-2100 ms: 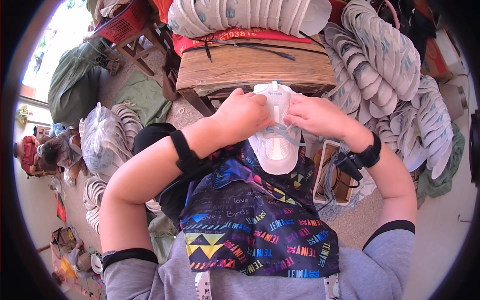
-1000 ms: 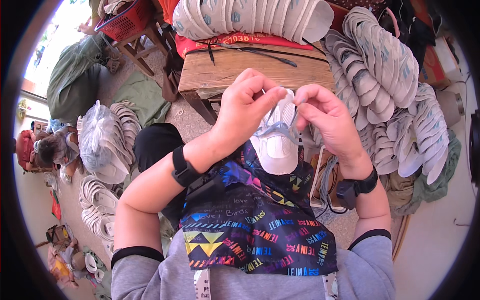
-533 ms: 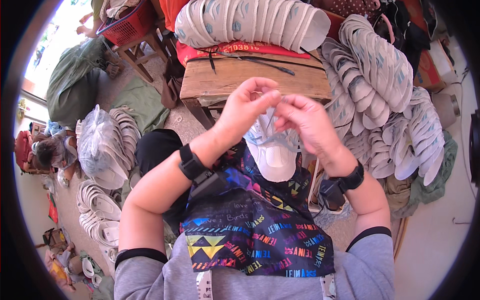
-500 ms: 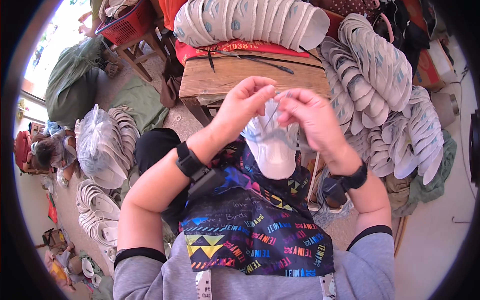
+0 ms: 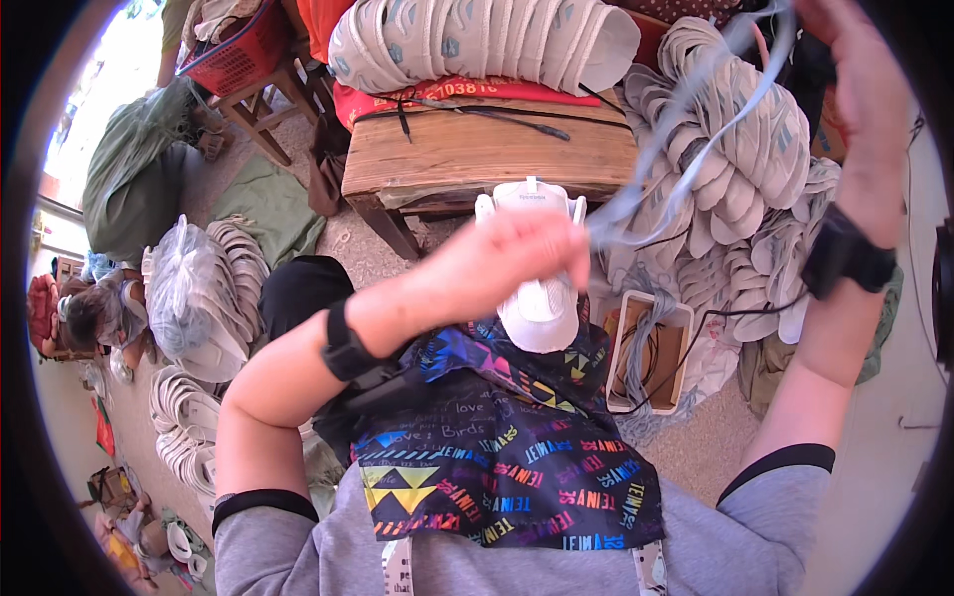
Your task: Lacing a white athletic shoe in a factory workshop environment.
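A white shoe upper [image 5: 541,323] rests on my lap over a dark patterned apron [image 5: 497,427], toe toward me. My left hand [image 5: 522,248] crosses its middle; the fingers curl but are smeared by motion, so their grip cannot be made out. From beside those fingers a pale blue-grey shoelace [image 5: 686,184] runs up to the right in two blurred strands. My right hand [image 5: 860,89] is raised at the upper right, closed on the far end of the lace. Its fingertips are partly cut off by the picture's top edge.
A wooden bench [image 5: 497,159] stands ahead, bearing a row of nested uppers [image 5: 477,45]. More uppers [image 5: 745,119] are stacked at right. An open box [image 5: 671,348] holds grey laces and a black cord. At left are bagged uppers [image 5: 194,298] and another person [image 5: 104,303].
My hands were close together over the upper with the lace between them. My right hand has swung far up and right, drawing the lace out; my left hand has dropped across the upper.
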The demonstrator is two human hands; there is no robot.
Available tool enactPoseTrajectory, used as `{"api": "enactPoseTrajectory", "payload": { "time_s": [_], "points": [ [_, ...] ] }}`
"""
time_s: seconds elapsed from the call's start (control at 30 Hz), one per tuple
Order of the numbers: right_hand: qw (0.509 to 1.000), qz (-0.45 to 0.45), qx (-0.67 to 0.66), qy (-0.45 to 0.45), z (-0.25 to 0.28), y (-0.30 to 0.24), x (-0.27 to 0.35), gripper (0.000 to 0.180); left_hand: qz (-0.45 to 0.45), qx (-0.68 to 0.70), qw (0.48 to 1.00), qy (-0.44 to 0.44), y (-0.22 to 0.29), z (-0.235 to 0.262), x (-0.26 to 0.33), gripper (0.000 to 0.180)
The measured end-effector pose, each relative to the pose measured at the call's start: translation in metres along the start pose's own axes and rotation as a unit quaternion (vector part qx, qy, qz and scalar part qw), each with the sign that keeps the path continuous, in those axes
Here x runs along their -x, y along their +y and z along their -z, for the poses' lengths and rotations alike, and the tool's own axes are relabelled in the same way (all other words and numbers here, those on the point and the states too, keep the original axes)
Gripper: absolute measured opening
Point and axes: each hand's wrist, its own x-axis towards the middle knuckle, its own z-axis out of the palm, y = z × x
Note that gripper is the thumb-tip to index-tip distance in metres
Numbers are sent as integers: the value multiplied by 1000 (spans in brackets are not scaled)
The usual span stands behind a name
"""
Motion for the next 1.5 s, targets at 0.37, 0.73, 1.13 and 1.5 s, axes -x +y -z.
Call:
{"api": "enactPoseTrajectory", "payload": {
  "time_s": [0.37, 0.73, 1.13, 1.5],
  "points": [
    [852, -216, 114, -464, -49, 38, 247, 23, -62, -246, 938, 238, -85, 30, 33, 16],
    [927, -210, 141, -277, -71, 54, 263, 19, -28, -316, 905, 285, -111, 13, 25, 25],
    [959, 12, 223, -173, -78, 64, 279, 36, 116, 135, 961, 213, -84, 8, 30, 16],
    [912, -277, -66, -296, -59, 65, 277, 19, 168, 152, 949, 219, -79, 31, 37, 41]
  ]
}}
